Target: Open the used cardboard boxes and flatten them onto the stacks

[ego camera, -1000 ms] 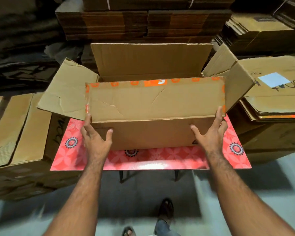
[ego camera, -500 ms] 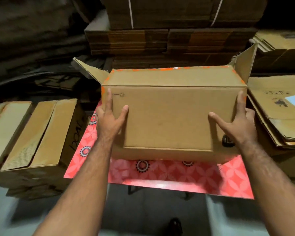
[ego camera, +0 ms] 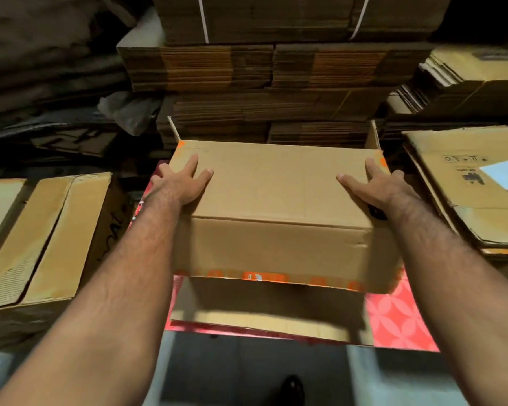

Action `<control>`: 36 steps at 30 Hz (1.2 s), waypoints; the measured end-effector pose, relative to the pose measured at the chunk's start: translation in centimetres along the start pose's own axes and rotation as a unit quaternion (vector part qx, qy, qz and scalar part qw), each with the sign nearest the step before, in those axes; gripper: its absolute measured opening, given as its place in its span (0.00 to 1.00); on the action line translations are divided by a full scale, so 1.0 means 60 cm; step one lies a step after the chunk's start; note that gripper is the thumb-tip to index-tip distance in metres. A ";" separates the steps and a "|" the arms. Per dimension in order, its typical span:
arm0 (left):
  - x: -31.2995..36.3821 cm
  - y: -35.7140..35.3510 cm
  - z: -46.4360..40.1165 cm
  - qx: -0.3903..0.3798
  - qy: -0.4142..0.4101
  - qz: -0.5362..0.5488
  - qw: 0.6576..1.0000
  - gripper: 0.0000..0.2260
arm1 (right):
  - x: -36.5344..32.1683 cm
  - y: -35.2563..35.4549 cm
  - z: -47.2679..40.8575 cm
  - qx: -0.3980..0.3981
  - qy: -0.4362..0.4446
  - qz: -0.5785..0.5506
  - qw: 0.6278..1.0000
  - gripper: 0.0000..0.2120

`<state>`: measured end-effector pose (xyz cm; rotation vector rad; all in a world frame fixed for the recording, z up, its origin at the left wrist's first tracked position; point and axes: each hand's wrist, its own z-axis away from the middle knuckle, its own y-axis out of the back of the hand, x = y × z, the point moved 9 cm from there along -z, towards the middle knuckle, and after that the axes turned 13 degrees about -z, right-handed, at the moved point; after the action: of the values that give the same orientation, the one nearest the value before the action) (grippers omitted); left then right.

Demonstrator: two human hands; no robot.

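Cardboard box (ego camera: 279, 194) on the red table (ego camera: 399, 317), both hands (ego camera: 182, 183) (ego camera: 376, 186) flat, fingers spread, on its top.

Dim overhead light, dark background, wide-angle bending, slight blur.

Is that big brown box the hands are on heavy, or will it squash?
Probably light: the plain brown cardboard box has loose flaps and looks empty. It would likely squash if pushed, since an end is open. The left hand and right hand lie flat on it.
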<state>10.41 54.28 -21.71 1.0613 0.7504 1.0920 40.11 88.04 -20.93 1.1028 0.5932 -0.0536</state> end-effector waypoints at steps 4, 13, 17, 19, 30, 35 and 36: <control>-0.001 -0.004 0.013 0.001 0.008 -0.016 1.000 0.32 | 0.011 -0.008 0.000 0.009 0.004 0.002 1.000 0.47; 0.030 0.018 0.085 0.199 -0.087 0.003 0.976 0.31 | -0.054 0.006 0.099 0.146 0.200 0.063 0.967 0.40; 0.103 -0.028 0.213 0.290 -0.331 -0.027 0.898 0.39 | -0.073 -0.081 0.234 0.107 0.382 0.061 0.916 0.43; 0.122 -0.082 0.251 0.281 -0.376 -0.116 0.875 0.47 | -0.060 -0.135 0.273 0.095 0.405 0.131 0.900 0.47; 0.100 -0.160 0.283 0.294 -0.284 -0.264 0.874 0.63 | -0.037 -0.200 0.307 0.081 0.346 0.270 0.895 0.73; 0.105 -0.158 0.292 0.197 -0.331 -0.275 0.881 0.69 | -0.026 -0.194 0.319 0.021 0.317 0.286 0.904 0.75; 0.102 -0.152 0.299 0.179 -0.345 -0.276 0.879 0.67 | -0.024 -0.189 0.326 0.007 0.318 0.287 0.904 0.74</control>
<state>31.28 53.83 -24.10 1.3259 0.6115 0.0457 43.47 65.74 -23.43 1.2728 0.8179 0.8456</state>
